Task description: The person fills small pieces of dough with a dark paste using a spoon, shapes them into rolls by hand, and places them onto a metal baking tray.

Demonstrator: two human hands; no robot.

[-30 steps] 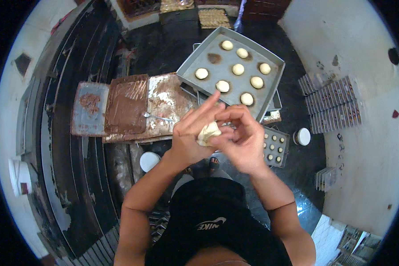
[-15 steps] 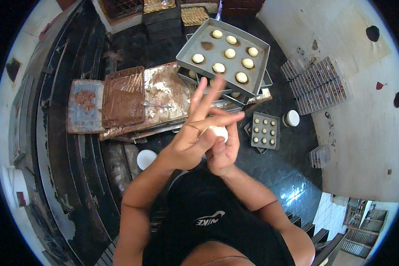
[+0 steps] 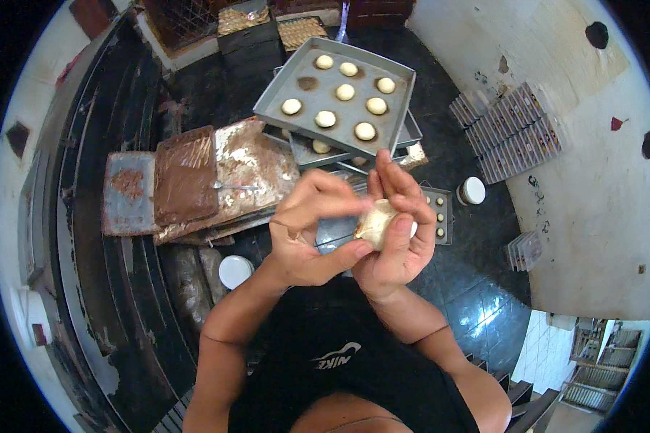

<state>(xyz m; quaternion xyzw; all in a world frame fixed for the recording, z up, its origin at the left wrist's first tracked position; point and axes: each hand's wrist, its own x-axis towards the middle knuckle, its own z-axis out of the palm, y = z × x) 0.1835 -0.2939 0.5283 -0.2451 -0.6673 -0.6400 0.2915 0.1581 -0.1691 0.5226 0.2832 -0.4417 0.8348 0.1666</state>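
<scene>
In front of my chest, a pale piece of dough (image 3: pixel 375 225) rests in the palm of my right hand (image 3: pixel 401 249), its fingers curled round it and the thumb pressed on its near side. My left hand (image 3: pixel 307 231) holds the dough's left edge between its thumb and its motion-blurred fingertips. A small brownish patch shows at that edge. Just beyond my hands, a grey metal tray (image 3: pixel 379 65) carries several pale dough balls (image 3: pixel 325 118) set apart, with one bare dark spot among them. It sits on other trays (image 3: pixel 412 130) that also bear dough balls.
Left of the trays, a worn, flour-marked board (image 3: pixel 256 159) holds a utensil (image 3: pixel 237 187), a brown-filled pan (image 3: pixel 188 198) and a clear tub (image 3: pixel 110 209) with brown paste. White buckets (image 3: pixel 236 271) stand on both sides. Another tray (image 3: pixel 449 227) lies lower right, partly behind my right hand.
My hands have come apart from being pressed together over the dough. The dough now shows flatter and wider in my right hand, while my left fingers have swung down to its edge.
</scene>
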